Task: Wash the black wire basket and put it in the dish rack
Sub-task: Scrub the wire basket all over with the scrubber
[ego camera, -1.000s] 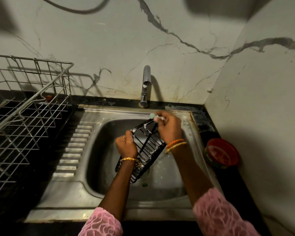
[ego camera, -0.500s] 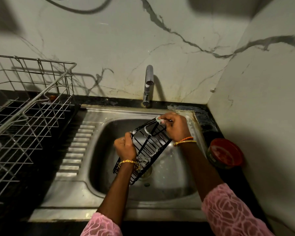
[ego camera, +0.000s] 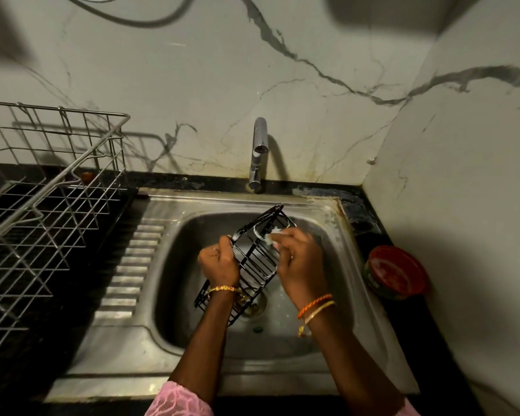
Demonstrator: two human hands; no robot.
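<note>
The left hand (ego camera: 219, 262) grips the black basket (ego camera: 246, 259) tilted over the sink (ego camera: 327, 211), steadying it; the right hand (ego camera: 297, 259) pinches a soapy scrubber (ego camera: 272, 237) against its wires.

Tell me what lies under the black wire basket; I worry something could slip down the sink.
Under the black wire basket is the steel sink bowl, with its drain showing beside the basket's lower end. The basket and left hand cover part of the drain.

sleeves: pink lace | left wrist: 1 gold bangle (ego camera: 224, 289) | right wrist: 2 bangles (ego camera: 315, 304), orange, gold
</note>
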